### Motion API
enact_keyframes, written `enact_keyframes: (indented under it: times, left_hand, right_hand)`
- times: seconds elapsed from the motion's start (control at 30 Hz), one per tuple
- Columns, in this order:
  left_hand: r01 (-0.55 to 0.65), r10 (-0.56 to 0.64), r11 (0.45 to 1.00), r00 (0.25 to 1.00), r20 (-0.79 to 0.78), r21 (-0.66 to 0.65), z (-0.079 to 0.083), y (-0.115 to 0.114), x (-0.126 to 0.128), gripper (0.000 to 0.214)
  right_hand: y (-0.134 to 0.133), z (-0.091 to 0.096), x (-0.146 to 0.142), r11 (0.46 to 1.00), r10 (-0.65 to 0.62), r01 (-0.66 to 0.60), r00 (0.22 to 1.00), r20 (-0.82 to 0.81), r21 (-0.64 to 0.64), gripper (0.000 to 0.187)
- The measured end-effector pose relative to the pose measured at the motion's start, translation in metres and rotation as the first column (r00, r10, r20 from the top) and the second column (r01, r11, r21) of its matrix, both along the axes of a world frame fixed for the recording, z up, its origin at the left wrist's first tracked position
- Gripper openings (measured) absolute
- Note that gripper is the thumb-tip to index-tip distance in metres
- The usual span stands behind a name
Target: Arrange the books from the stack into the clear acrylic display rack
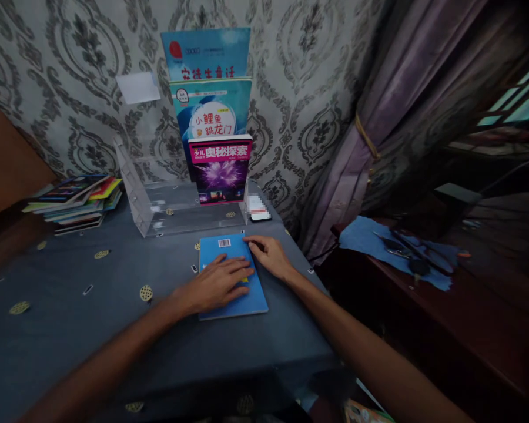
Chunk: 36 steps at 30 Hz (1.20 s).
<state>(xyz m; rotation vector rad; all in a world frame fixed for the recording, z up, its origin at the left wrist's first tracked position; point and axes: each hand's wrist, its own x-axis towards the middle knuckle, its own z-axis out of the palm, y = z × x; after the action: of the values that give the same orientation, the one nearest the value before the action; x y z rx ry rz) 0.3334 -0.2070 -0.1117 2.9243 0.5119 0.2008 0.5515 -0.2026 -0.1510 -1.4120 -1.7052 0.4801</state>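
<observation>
A blue book [223,249] lies flat, back cover up with a barcode, on the grey tablecloth [92,305]. My left hand [216,285] rests flat on the middle of its cover, fingers stretched out. My right hand [268,254] touches the book's right edge near the top corner, fingers curled lightly against it. Just behind the book stands a clear acrylic rack [158,205] with three books upright in tiers: a magenta one [220,170] in front, a teal one [209,108] behind it, a blue one [205,53] at the back.
A stack of several thin books [77,202] lies at the back left. A phone [259,208] sits beside the rack's right end. The table's right edge drops off near a dark wooden desk with a blue cloth [379,241]. Curtain [379,106] hangs at right.
</observation>
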Motion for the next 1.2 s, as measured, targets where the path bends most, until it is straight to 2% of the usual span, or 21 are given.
enact_keyframes:
  times: [0.13,0.27,0.4,0.53,0.63,0.87,1.2]
  left_hand:
    - [0.041,-0.041,0.999,0.999,-0.015,-0.023,0.0,-0.017,0.005,0.056]
    - [0.049,-0.049,0.999,0.999,0.004,-0.008,0.001,-0.018,0.009,0.058]
    - [-0.024,0.023,0.999,0.999,0.039,0.032,-0.002,0.005,0.014,0.044]
    - [-0.191,0.185,0.978,0.98,0.069,0.084,-0.009,0.039,0.022,0.042]
    - [-0.231,0.226,0.97,0.972,0.063,0.076,-0.016,0.056,0.027,0.044]
    - [-0.235,0.231,0.971,0.97,0.079,0.041,-0.021,0.064,0.033,0.045]
    - [-0.205,0.193,0.975,0.971,0.14,0.08,-0.02,0.068,0.035,0.041]
  right_hand:
    - [-0.002,0.0,-0.001,0.999,0.018,-0.021,0.997,0.074,0.037,0.032]
    - [-0.002,-0.001,-0.001,0.994,0.064,-0.076,0.989,0.137,0.084,0.033]
    - [0.001,-0.004,0.003,0.993,0.04,-0.055,0.989,0.141,0.104,0.036]
    - [0.004,-0.007,0.007,0.992,0.001,-0.028,0.975,0.222,0.12,0.045]
    - [0.002,-0.006,0.007,0.994,0.029,-0.059,0.958,0.284,0.095,0.051]
    - [0.002,-0.006,0.002,0.999,0.04,-0.05,0.943,0.33,0.021,0.052]
    - [0.008,-0.01,0.005,0.997,0.064,-0.074,0.943,0.326,0.016,0.05]
